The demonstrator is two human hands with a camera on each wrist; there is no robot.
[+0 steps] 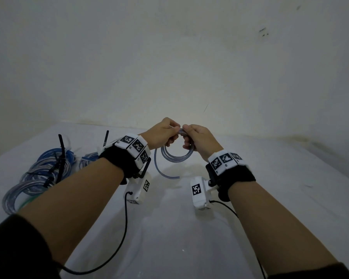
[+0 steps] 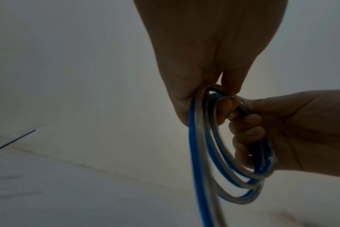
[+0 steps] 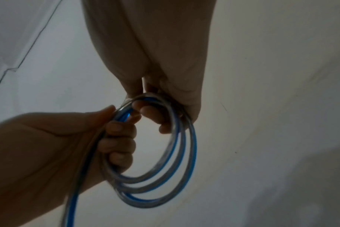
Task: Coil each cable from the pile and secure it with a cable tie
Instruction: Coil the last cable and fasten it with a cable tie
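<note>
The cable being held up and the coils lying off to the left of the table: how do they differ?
The held cable hangs in the air, gripped by the left hand and the right hand; the finished coils lie on the table. Black cable ties stick up from the finished coils; the held cable shows none, and one end trails loose. Both are clear cable with a blue strand.

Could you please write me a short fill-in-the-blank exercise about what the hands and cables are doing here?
1. Both hands hold one cable wound into a ____.
2. The left hand and right hand meet at the ____ of it.
3. The tied cables lie to the person's ____.
4. Their ties are coloured ____.

Missing words: coil; top; left; black
</note>
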